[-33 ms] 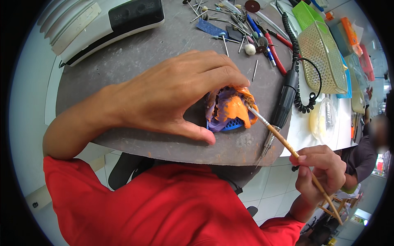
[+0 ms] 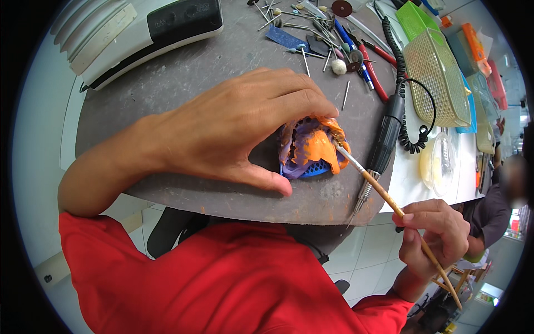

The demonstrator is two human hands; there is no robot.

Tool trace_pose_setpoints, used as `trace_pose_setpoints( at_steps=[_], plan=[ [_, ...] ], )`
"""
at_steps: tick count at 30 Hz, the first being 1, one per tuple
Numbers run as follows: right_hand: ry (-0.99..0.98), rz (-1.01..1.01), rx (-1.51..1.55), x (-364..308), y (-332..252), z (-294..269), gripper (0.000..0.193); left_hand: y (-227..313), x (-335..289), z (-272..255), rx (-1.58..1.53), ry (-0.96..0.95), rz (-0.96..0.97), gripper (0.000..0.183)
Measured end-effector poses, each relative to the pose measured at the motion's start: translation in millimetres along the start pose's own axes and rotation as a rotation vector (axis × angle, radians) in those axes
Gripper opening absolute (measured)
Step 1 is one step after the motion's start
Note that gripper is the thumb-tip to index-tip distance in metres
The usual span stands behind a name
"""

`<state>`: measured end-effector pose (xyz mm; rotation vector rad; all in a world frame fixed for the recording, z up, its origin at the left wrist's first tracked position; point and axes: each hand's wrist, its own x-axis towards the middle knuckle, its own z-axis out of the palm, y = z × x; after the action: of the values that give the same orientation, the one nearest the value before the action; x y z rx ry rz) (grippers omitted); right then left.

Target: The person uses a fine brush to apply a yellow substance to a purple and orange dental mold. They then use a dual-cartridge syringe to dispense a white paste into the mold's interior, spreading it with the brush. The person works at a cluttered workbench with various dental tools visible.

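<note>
A dental impression (image 2: 320,147) in orange and purple material, in a blue perforated tray (image 2: 316,168), sits on the grey worktop. My left hand (image 2: 250,114) curves around it from the left. Its fingers rest on the far rim and its thumb lies beside the near-left edge; the palm side is hidden. From the lower right, my right hand (image 2: 436,234) pinches the wooden handle of a thin brush (image 2: 384,192). The brush's tip reaches the right part of the impression, touching the orange material or just over it.
Right of the impression lies a black rotary handpiece (image 2: 387,133) with a coiled cord (image 2: 401,67). Small burs, discs and red-handled pliers (image 2: 374,75) lie at the back. A black-and-white box-shaped device (image 2: 183,25) stands back left, a cream basket (image 2: 439,83) right. Another person (image 2: 495,206) is at far right.
The handle end of the brush has tilted slightly downward, and my right hand has shifted very little with it. My left hand and the impression stay put.
</note>
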<state>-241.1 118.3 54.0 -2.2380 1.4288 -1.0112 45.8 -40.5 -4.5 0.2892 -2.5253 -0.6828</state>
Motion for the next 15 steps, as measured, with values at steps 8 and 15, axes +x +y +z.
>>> trace_pose_setpoints(
  at_steps=[8,15],
  plan=[
    [-0.056,-0.138,-0.150,7,-8,0,0.032,-1,-4,2,0.019,0.015,0.007,0.088],
    [-0.058,-0.123,-0.163,6,-11,-4,0.030,-1,-2,1,0.015,0.017,0.008,0.091]
  ],
)
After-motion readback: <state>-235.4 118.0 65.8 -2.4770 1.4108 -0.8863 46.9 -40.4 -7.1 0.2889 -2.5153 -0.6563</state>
